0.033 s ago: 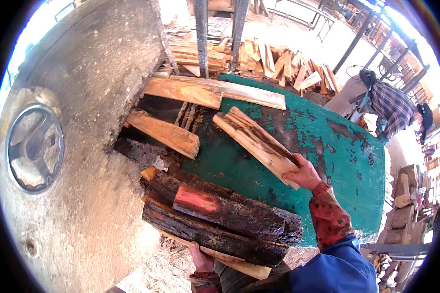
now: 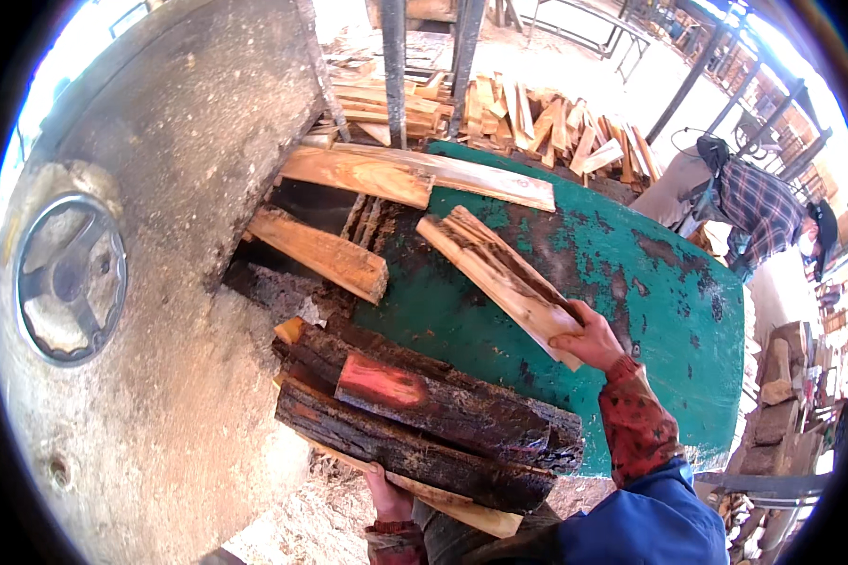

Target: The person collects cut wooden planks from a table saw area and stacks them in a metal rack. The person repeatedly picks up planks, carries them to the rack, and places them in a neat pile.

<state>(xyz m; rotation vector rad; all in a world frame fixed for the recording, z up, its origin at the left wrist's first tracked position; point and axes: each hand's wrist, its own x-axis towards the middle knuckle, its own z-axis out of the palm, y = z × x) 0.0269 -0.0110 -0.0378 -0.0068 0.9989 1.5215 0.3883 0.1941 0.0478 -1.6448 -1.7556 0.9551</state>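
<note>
My right hand [image 2: 589, 337], thumb on top, is closed round the near end of a split wooden slab [image 2: 499, 287] with a dark, rough strip along it. That slab lies slantwise over the green metal table [image 2: 678, 348]. Low in the view, my left hand [image 2: 387, 494] grips the edge of a pale board [image 2: 466, 511]; most of its fingers are hidden underneath. Directly against this board is a dark bark-covered slab [image 2: 396, 441]. Beside it, on the table's near edge, lies another bark slab [image 2: 471, 410] with a reddish patch.
On the left rises a dusty machine housing [image 2: 188, 188] with a metal handwheel [image 2: 71, 280]. Cut boards [image 2: 325, 254] lie by its dark opening. Beyond the table are a heap of wood offcuts [image 2: 556, 122] and upright metal posts [image 2: 393, 75]. A person in a plaid shirt [image 2: 758, 202] bends over at the right.
</note>
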